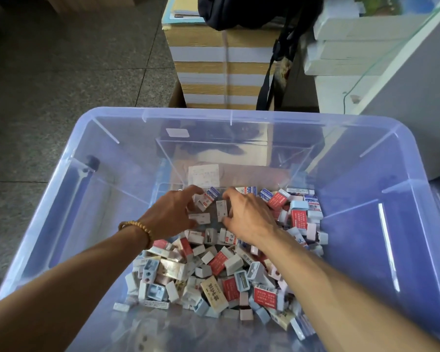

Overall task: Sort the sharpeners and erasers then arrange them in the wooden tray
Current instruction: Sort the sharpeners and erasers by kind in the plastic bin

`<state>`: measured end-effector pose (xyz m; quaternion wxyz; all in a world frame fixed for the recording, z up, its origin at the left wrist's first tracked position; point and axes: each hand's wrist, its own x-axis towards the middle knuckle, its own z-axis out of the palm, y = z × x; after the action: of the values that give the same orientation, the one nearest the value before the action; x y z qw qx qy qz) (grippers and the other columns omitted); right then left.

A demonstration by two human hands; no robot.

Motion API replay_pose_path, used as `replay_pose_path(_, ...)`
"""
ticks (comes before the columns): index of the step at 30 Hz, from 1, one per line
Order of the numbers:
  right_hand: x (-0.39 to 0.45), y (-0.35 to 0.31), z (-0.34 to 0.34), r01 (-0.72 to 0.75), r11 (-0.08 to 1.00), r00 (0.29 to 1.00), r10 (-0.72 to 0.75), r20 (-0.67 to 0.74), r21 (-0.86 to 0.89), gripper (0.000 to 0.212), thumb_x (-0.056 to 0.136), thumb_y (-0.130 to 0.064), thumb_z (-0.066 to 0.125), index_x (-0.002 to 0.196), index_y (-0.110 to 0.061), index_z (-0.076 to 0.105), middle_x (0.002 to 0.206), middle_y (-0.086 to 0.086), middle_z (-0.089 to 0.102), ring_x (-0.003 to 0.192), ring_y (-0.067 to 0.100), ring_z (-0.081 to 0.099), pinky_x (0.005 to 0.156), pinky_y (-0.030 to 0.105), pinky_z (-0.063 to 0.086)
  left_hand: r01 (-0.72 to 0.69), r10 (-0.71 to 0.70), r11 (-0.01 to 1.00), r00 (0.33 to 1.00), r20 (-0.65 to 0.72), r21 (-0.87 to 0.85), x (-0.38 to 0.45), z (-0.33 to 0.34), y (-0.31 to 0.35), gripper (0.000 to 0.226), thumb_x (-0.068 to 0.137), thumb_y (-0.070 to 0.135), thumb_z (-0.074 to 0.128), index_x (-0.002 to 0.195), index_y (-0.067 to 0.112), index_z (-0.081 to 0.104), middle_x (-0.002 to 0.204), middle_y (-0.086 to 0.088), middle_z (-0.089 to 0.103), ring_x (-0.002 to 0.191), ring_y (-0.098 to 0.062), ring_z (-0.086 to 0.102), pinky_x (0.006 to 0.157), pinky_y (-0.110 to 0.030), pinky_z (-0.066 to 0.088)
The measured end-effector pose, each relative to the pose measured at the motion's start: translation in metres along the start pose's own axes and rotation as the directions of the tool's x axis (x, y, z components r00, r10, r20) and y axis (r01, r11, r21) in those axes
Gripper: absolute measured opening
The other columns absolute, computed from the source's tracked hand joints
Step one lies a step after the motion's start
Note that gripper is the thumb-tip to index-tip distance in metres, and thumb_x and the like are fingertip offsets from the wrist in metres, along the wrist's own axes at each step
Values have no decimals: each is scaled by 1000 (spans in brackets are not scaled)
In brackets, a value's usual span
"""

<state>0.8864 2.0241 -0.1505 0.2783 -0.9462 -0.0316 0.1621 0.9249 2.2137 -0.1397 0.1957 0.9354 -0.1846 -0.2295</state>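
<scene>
Both hands reach into a translucent blue plastic bin (366, 138), toward its far side. A mixed heap of erasers and sharpeners (214, 270) covers the bin floor from centre to the near right corner. Left hand (170, 214), beaded bracelet (137, 228) at the wrist, has its fingers curled over a white eraser (200, 217) at the heap's far edge. Right hand (249, 214) pinches a white eraser (221, 210) between thumb and fingers. A clear inner container (239, 146) stands against the bin's far wall. Wooden tray not in view.
</scene>
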Motion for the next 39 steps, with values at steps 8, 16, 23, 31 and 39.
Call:
replay_pose_path(8, 4, -2, 1, 61, 994, 998, -63, -21, -93, 61, 91, -16, 69, 146, -20, 43, 119, 6, 71, 98, 26, 70, 86, 39, 57, 91, -62, 993, 944, -323, 75, 4, -7, -11, 30, 86, 1, 65, 114, 8, 67, 106, -14, 60, 84, -34, 63, 74, -39, 53)
replay_pose_path(16, 9, 1, 13, -53, 999, 988, 52, -144, -6, 35, 91, -17, 70, 124, -12, 59, 109, 3, 70, 76, 14, 60, 53, 9, 37, -11, 6, 1000, 984, -178, -28, 6, 6, 7, 55, 74, 6, 82, 124, 9, 62, 115, -9, 60, 101, -26, 61, 83, -25, 50)
replay_pose_path(23, 10, -2, 10, 79, 996, 944, -60, -324, 47, 24, 82, -4, 76, 105, -8, 70, 96, 5, 75, 77, 21, 70, 67, 34, 59, -97, 135, 982, 961, -239, 165, -4, 0, 6, 52, 78, 19, 80, 127, 15, 63, 118, -6, 61, 106, -26, 56, 85, -37, 52)
replay_pose_path(31, -11, 16, 1, -131, 958, 962, 61, -265, -255, 29, 86, -18, 70, 116, -19, 71, 114, -2, 69, 106, 21, 51, 90, 39, 34, -210, 240, 964, 952, -191, 164, 3, 13, 22, 31, 84, 21, 75, 115, 23, 72, 112, -6, 64, 99, -24, 54, 82, -41, 52)
replay_pose_path(39, 5, -17, 15, -33, 999, 997, 30, -70, -43, 17, 91, -19, 64, 105, -23, 72, 103, 1, 74, 102, 24, 65, 88, 34, 39, -119, 140, 989, 952, -272, 93, 0, 11, 2, 47, 71, 18, 85, 115, 11, 71, 105, -10, 68, 95, -31, 59, 76, -45, 52)
